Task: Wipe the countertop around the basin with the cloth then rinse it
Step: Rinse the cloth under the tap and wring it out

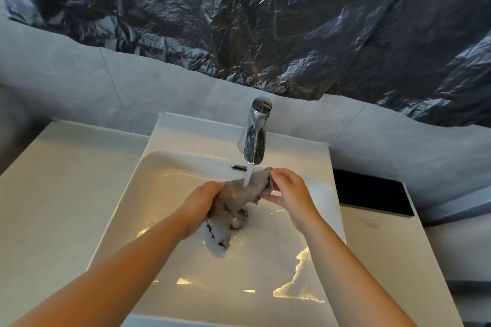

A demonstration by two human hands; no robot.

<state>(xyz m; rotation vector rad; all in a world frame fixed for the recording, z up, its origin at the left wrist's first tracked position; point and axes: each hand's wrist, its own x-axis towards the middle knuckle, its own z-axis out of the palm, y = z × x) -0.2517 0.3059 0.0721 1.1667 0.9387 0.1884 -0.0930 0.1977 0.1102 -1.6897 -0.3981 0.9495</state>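
Now the cloth (236,198) hangs over the basin (148,194), under the stream (247,176) from the tap (255,135) at twelve o'clock. The left hand (204,199) grips its bunched end at nine; the right hand (288,191) pinches its edge at three. Best to knead each fold through the stream, then wring low.

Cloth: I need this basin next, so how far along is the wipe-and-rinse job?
Wiping seems over: neither hand is on the countertop. In hand is the rinse: the left hand and right hand hold the grey cloth under the running tap, over the basin. Left: finish rinsing and shut off the water.
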